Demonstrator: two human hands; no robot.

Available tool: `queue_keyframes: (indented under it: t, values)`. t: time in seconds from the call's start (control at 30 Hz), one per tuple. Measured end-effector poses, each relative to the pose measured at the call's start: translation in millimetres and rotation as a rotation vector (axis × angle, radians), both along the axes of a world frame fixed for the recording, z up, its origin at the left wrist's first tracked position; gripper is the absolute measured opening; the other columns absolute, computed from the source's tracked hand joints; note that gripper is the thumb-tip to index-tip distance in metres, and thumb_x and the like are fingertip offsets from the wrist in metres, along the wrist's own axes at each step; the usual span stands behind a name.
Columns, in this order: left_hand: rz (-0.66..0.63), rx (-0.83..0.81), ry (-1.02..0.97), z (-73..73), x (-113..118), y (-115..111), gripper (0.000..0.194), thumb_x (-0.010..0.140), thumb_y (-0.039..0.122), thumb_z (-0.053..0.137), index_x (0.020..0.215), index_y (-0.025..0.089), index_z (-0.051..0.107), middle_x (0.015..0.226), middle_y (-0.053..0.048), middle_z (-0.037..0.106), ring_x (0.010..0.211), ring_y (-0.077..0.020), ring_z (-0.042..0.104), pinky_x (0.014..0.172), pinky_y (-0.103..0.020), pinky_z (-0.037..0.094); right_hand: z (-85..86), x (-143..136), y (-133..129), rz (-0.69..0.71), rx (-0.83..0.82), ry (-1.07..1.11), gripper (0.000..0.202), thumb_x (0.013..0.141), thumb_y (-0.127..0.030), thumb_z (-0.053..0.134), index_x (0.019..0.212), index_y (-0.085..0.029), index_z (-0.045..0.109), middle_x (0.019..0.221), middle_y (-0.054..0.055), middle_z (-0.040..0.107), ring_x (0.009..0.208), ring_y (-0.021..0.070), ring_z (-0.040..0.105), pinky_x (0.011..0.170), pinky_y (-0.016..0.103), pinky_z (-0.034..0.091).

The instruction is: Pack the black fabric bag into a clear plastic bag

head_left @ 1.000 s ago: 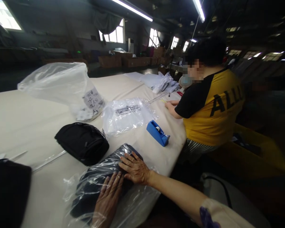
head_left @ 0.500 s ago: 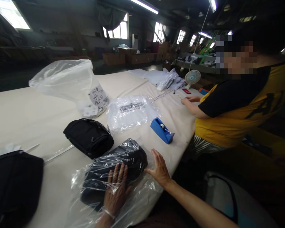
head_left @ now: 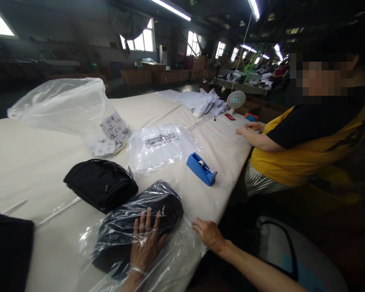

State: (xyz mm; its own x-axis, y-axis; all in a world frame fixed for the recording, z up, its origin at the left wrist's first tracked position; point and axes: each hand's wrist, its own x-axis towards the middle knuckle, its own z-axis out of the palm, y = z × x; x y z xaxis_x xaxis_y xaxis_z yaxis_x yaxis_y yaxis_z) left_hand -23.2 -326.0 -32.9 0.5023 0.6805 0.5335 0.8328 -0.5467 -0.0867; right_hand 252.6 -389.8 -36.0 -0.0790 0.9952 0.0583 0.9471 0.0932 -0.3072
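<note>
A dark bag [head_left: 167, 202] lies inside a clear plastic bag [head_left: 182, 243] at the table's near edge. My left hand [head_left: 146, 243] rests flat on it with fingers spread. To the right, my right hand [head_left: 209, 235] has its fingers closed on the edge of the clear plastic. A black pouch [head_left: 100, 182] sits just behind and left of the wrapped one. Beyond my right hand stands a blue tape dispenser [head_left: 201, 169]. Flat packed clear bags [head_left: 161, 146] lie in the middle of the table.
On the cream table [head_left: 57, 243] are a large translucent sack [head_left: 63, 101], another black bag [head_left: 9, 251], loose plastic sheets [head_left: 209, 103], a red phone [head_left: 230, 117] and a small fan [head_left: 236, 99]. A person in yellow and black [head_left: 292, 150] stands at the right edge.
My right hand has lowered slightly and its fingers, spread before, have closed on the plastic's edge. My left hand stays on the wrapped bag. The view has shifted a little to the right.
</note>
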Motion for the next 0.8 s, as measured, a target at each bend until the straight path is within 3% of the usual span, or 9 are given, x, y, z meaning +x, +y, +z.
queue_keyframes:
  t: [0.1, 0.2, 0.3, 0.37, 0.47, 0.53, 0.6, 0.7, 0.8]
  values:
    - [0.011, 0.002, -0.025, -0.2, 10.2, 1.1, 0.08, 0.085, 0.038, 0.061, 0.152, 0.021, 0.021, 0.157, -0.022, 0.027, 0.147, -0.0386, 0.02, 0.114, -0.06, 0.024, 1.2, 21.4, -1.2, -0.014, 0.092, 0.029, 0.029, 0.099, -0.031, 0.043, 0.079, -0.021, 0.062, 0.068, 0.0, 0.071, 0.063, 0.0162, 0.07, 0.056, 0.023, 0.046]
    - [0.017, 0.019, -0.039, -2.7, 30.5, 7.2, 0.077, 0.086, 0.04, 0.06, 0.152, 0.024, 0.023, 0.155, -0.02, 0.034, 0.145, -0.0368, 0.025, 0.116, -0.057, 0.021, 8.4, 50.7, -4.6, 0.035, 0.173, 0.053, 0.035, 0.101, -0.033, 0.039, 0.08, -0.021, 0.065, 0.072, 0.001, 0.071, 0.067, 0.0153, 0.07, 0.062, 0.023, 0.049]
    - [-0.01, 0.035, -0.046, -10.9, 53.5, 19.2, 0.082, 0.083, 0.063, 0.055, 0.15, 0.026, 0.028, 0.15, -0.018, 0.042, 0.141, -0.036, 0.033, 0.118, -0.054, 0.013, 24.0, 76.4, -5.3, -0.004, 0.211, -0.001, 0.027, 0.098, -0.039, 0.045, 0.099, -0.023, 0.067, 0.084, 0.002, 0.074, 0.073, 0.0172, 0.07, 0.067, 0.027, 0.053]
    - [-0.028, 0.054, -0.022, -15.9, 64.5, 28.7, 0.087, 0.08, 0.072, 0.05, 0.15, 0.025, 0.029, 0.147, -0.018, 0.046, 0.139, -0.0359, 0.036, 0.118, -0.053, 0.009, 42.4, 81.4, 3.8, -0.022, 0.303, -0.065, 0.039, 0.094, -0.048, 0.052, 0.122, -0.022, 0.06, 0.102, 0.006, 0.073, 0.087, 0.0223, 0.07, 0.076, 0.033, 0.056]
    - [-0.044, 0.096, 0.029, -18.7, 72.1, 39.3, 0.086, 0.082, 0.073, 0.044, 0.15, 0.024, 0.027, 0.146, -0.018, 0.048, 0.137, -0.0356, 0.037, 0.117, -0.053, 0.008, 79.1, 56.1, 35.3, 0.069, 0.518, -0.107, 0.065, 0.092, -0.053, 0.052, 0.145, -0.017, 0.039, 0.136, 0.014, 0.056, 0.124, 0.0317, 0.054, 0.102, 0.048, 0.046]
    - [-0.048, 0.106, 0.031, -19.2, 74.6, 42.0, 0.084, 0.083, 0.073, 0.04, 0.15, 0.023, 0.027, 0.148, -0.019, 0.045, 0.139, -0.0354, 0.034, 0.116, -0.053, 0.009, 99.9, 19.8, 61.6, 0.19, 0.602, -0.084, 0.063, 0.096, -0.048, 0.048, 0.149, -0.017, 0.033, 0.148, 0.015, 0.044, 0.138, 0.0337, 0.039, 0.112, 0.055, 0.032]
    - [-0.036, 0.122, 0.011, -20.7, 77.2, 41.5, 0.081, 0.086, 0.07, 0.039, 0.149, 0.022, 0.03, 0.151, -0.018, 0.041, 0.141, -0.0346, 0.031, 0.117, -0.052, 0.01, 108.3, -19.4, 86.2, 0.328, 0.628, -0.062, 0.059, 0.098, -0.044, 0.045, 0.149, -0.018, 0.033, 0.153, 0.013, 0.037, 0.143, 0.034, 0.029, 0.116, 0.059, 0.022]
    - [-0.015, 0.194, -0.015, -24.3, 76.4, 35.1, 0.066, 0.09, 0.058, 0.044, 0.143, 0.02, 0.042, 0.152, -0.014, 0.041, 0.141, -0.0321, 0.033, 0.118, -0.052, 0.011, 92.0, -57.3, 113.7, 0.522, 0.613, -0.114, 0.056, 0.098, -0.044, 0.044, 0.148, -0.02, 0.036, 0.153, 0.01, 0.038, 0.145, 0.0319, 0.026, 0.119, 0.058, 0.016]
    - [-0.036, 0.229, -0.005, -25.1, 59.0, 19.6, 0.046, 0.093, 0.039, 0.046, 0.134, 0.019, 0.053, 0.148, -0.009, 0.048, 0.139, -0.0271, 0.036, 0.121, -0.049, 0.01, 59.1, -61.1, 123.9, 0.659, 0.569, -0.216, 0.058, 0.096, -0.046, 0.049, 0.148, -0.022, 0.036, 0.152, 0.008, 0.041, 0.144, 0.0288, 0.028, 0.12, 0.054, 0.016]
